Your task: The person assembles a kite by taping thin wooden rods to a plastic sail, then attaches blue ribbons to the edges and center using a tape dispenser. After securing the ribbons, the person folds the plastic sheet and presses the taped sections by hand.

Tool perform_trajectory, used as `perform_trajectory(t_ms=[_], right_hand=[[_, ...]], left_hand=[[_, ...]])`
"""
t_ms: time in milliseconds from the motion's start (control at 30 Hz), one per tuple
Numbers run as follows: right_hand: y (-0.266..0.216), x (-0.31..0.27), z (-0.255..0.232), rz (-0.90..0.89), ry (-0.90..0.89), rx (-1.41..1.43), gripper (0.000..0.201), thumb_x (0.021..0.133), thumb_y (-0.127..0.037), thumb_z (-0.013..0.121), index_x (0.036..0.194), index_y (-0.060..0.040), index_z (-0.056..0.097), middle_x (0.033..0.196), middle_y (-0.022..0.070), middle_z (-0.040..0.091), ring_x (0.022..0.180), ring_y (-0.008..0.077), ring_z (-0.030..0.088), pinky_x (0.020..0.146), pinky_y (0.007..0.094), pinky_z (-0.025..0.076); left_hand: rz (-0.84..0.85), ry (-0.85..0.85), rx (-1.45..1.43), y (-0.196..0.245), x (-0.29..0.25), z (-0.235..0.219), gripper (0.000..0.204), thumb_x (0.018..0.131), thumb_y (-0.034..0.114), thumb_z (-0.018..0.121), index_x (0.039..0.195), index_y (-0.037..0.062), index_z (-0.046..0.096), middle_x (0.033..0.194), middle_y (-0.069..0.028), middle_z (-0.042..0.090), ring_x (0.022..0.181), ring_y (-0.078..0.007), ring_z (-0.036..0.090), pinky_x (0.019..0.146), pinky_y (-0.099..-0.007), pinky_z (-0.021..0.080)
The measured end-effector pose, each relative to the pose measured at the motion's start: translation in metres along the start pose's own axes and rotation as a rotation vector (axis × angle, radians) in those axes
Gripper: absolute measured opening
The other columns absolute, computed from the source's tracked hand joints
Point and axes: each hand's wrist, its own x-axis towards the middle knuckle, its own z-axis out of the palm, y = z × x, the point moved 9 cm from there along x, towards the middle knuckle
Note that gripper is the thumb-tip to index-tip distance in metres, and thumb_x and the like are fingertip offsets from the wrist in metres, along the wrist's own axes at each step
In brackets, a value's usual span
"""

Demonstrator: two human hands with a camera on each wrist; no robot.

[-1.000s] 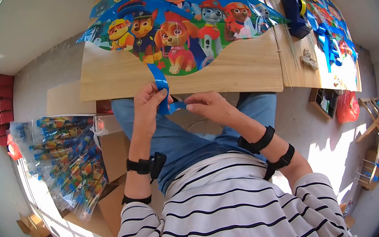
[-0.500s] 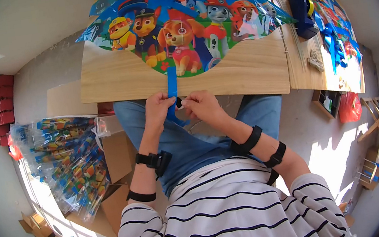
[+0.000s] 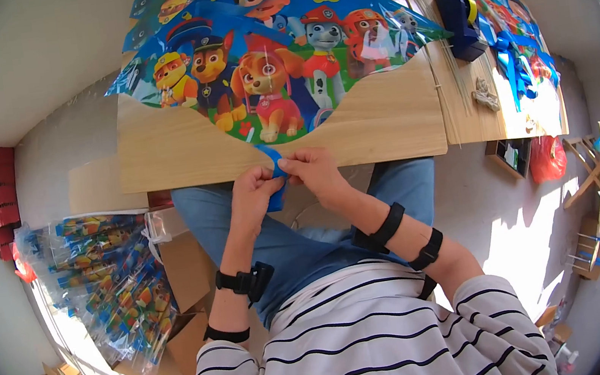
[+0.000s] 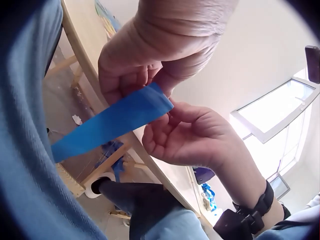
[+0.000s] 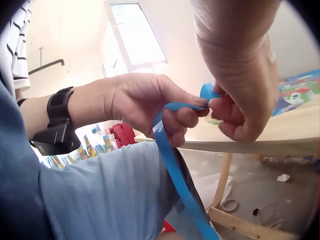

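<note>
A kite (image 3: 259, 63) printed with cartoon dogs lies on the wooden table (image 3: 383, 122). A blue strip (image 3: 276, 195) runs from its lower tip over the table's near edge and hangs toward my lap. My left hand (image 3: 268, 182) and right hand (image 3: 293, 167) meet at that edge, and both pinch the strip near its top. In the left wrist view the left hand (image 4: 150, 75) and right hand (image 4: 175, 120) hold the flat strip (image 4: 115, 122). The right wrist view shows the left hand (image 5: 192, 112) and right hand (image 5: 217, 105) pinching the strip (image 5: 175, 170), which trails down.
A blue tape dispenser (image 3: 459, 11) and thin sticks (image 3: 444, 67) lie at the table's right, with loose blue ribbons (image 3: 519, 57) beyond. A bundle of packaged kites (image 3: 109, 276) and cardboard boxes (image 3: 178, 250) stand on the floor left of my legs. A red bag (image 3: 548, 160) sits right.
My hands came together and moved up to the table edge under the kite's tip. The strip, earlier looped between separated hands, now hangs short below them.
</note>
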Motion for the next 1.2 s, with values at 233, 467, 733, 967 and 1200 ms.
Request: perform_trajectory(t_ms=[233,467,733,967,1200], right_hand=[[-0.044,0.004,-0.058,-0.317,0.136,-0.001,0.009,0.092,-0.007,0.063,0.085,-0.0009,0.065,0.077,0.0001,0.062,0.066,0.0085,0.055,0.066,0.0229,0.044],[-0.111,-0.043,-0.085,-0.445,0.08,0.004,0.008,0.096,-0.004,0.057,0.09,-0.0004,0.059,0.08,0.001,0.057,0.066,0.0097,0.061,0.062,0.0242,0.049],[-0.073,-0.058,-0.192,-0.379,0.266,-0.11,0.011,0.096,-0.007,0.059,0.088,-0.0004,0.061,0.076,0.0015,0.059,0.065,0.0084,0.061,0.06,0.0225,0.048],[-0.054,-0.058,-0.201,-0.328,0.297,-0.037,0.012,0.095,-0.01,0.061,0.088,-0.0009,0.064,0.074,0.0014,0.062,0.06,0.0088,0.058,0.058,0.0221,0.048],[-0.012,-0.06,-0.199,-0.147,0.581,-0.001,0.016,0.091,-0.011,0.064,0.083,0.0033,0.067,0.064,0.0056,0.061,0.045,0.0119,0.056,0.042,0.027,0.046]], left_hand=[[0.257,0.262,0.462,0.062,0.012,0.003,0.024,0.093,0.021,0.066,0.103,-0.0007,0.064,0.086,-0.0076,0.067,0.077,-0.0159,0.064,0.07,-0.0286,0.05],[0.582,0.424,1.387,0.088,0.055,0.072,0.067,0.084,0.039,0.071,0.143,0.017,0.047,0.15,-0.0158,0.039,0.14,-0.0369,0.034,0.109,-0.0642,0.026],[0.564,0.292,1.393,0.104,0.056,-0.073,0.067,0.072,0.014,0.076,0.135,0.0134,0.055,0.149,-0.0124,0.042,0.14,-0.0354,0.034,0.109,-0.0655,0.023],[0.839,0.071,1.16,0.116,0.051,0.043,0.055,0.075,0.006,0.071,0.128,0.0039,0.056,0.14,-0.0166,0.051,0.131,-0.0359,0.046,0.108,-0.0472,0.035],[0.886,-0.142,0.952,0.1,0.037,0.179,0.044,0.082,0.002,0.062,0.126,-0.0009,0.057,0.134,-0.0179,0.056,0.129,-0.0364,0.048,0.109,-0.0492,0.035]])
